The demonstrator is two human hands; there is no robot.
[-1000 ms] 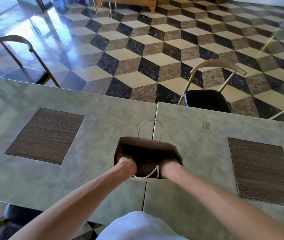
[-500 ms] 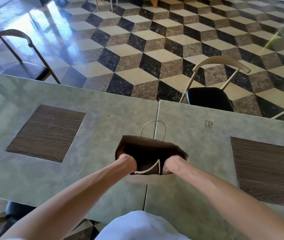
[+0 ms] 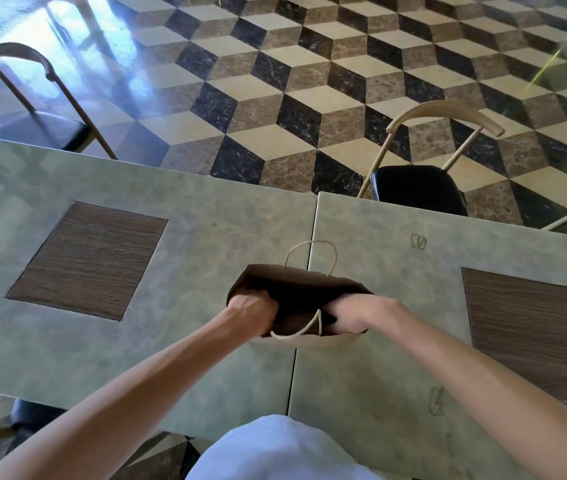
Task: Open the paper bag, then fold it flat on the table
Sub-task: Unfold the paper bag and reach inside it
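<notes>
A brown paper bag (image 3: 301,284) with twisted paper handles stands upright on the seam between two green tables, its mouth spread open toward me. My left hand (image 3: 252,313) is inside the mouth at the left side, fingers closed on the bag's left wall. My right hand (image 3: 354,315) reaches in at the right side and grips the right wall. The fingertips of both hands are hidden inside the dark interior. One handle (image 3: 311,252) sticks up at the far rim, the other (image 3: 297,332) droops over the near rim.
The two green marble-look tables (image 3: 185,244) each have a dark wood-grain inset (image 3: 88,259), the other inset (image 3: 528,336) at right. Chairs stand beyond the far edge, one at right (image 3: 420,188) and one at left (image 3: 36,129). Patterned tile floor lies beyond.
Both hands have spread apart a little inside the bag, widening its mouth. The bag stays on the table seam; the camera tilted slightly down.
</notes>
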